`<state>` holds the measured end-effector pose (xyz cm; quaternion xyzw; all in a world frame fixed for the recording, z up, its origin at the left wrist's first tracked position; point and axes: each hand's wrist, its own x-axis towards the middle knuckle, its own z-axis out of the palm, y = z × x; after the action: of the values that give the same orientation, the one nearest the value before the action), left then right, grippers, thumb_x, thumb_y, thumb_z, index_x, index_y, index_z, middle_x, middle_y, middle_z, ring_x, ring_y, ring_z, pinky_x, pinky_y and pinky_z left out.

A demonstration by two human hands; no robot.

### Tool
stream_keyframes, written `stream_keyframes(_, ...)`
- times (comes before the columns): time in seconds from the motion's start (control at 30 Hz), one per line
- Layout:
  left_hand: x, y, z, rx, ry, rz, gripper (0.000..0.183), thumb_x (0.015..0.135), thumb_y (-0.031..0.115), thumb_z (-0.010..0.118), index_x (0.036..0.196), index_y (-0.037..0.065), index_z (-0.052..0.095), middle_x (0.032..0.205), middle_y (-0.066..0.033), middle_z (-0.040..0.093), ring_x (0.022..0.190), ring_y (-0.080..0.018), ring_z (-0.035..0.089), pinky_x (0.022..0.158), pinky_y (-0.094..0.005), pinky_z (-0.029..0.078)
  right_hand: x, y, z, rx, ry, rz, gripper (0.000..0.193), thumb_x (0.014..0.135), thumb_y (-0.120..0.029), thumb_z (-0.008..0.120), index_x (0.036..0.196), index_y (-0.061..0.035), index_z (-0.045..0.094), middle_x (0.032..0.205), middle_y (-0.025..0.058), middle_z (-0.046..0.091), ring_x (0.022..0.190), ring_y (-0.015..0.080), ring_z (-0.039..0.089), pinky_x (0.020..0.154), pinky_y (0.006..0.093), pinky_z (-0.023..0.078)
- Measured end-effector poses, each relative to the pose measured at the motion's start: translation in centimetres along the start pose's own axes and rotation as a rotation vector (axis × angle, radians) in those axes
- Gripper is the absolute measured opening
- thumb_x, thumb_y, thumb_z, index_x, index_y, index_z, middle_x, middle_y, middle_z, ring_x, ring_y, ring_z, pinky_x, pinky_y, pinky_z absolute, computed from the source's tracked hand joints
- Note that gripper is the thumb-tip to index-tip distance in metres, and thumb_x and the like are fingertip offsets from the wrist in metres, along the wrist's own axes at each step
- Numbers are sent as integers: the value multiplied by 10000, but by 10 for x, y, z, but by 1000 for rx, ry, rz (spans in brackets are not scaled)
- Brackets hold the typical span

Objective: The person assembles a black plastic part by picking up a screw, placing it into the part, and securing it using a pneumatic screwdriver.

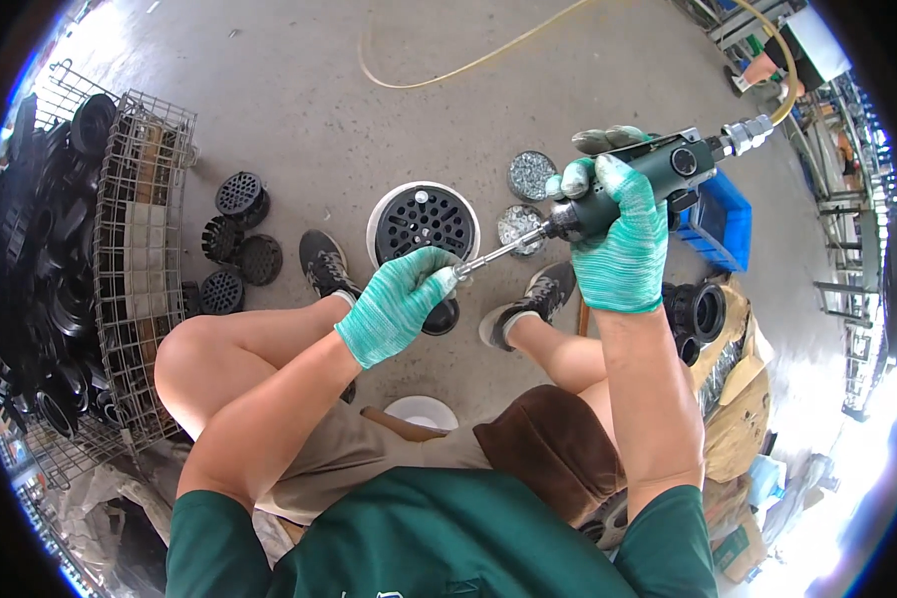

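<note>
In a green knit glove, my right hand [620, 221] is wrapped around the dark green body of an air screwdriver [628, 189], held tilted across me. Its silver bit shaft [503, 249] points down and left. At the far end of that shaft my gloved left hand [397, 299] is closed, with thumb and fingers pinching the tip. Whether a screw sits in the tip is hidden by the fingers. Just beyond my left hand, a black round slotted grate [425, 221] rests on a white round base [377, 221] between my shoes. A black rounded part [441, 317] shows below it.
Two round containers of small metal pieces [531, 175] [519, 225] stand right of the grate. Several black grates [239, 192] lie at left, beside a wire cage [145, 229] of black parts. At right are a blue crate [730, 221] and black rings [708, 311]. An air hose [468, 68] trails ahead.
</note>
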<state>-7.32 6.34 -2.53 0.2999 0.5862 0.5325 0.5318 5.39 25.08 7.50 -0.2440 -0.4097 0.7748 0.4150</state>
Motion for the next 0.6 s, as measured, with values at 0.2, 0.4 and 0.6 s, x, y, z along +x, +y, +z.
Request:
stream_keyframes(0.2,12,13,-1,357,111,-21,182,936,52,694,1116,40,665,963,-43,670,853,-122,627,777,-283,524,0,13,4,12,68,18,314,894,-41,679,1173,-82,541,976,124,668,760,207,687,552,305,562)
stream_keyframes(0.4,44,-11,-23,914,187,507,265,798,117,796,1032,47,693,995,-119,682,905,-323,656,802,-401,543,5,28,5,-165,-117,-56,316,886,-31,700,1172,-58,569,1077,123,676,857,192,682,761,333,583)
stream_keyframes(0.6,63,-24,-14,1138,177,679,293,727,190,810,960,42,711,953,-98,676,910,-341,627,831,-440,511,11,36,4,-329,-155,-18,230,874,26,705,1072,-73,646,1011,31,714,886,93,662,801,269,557)
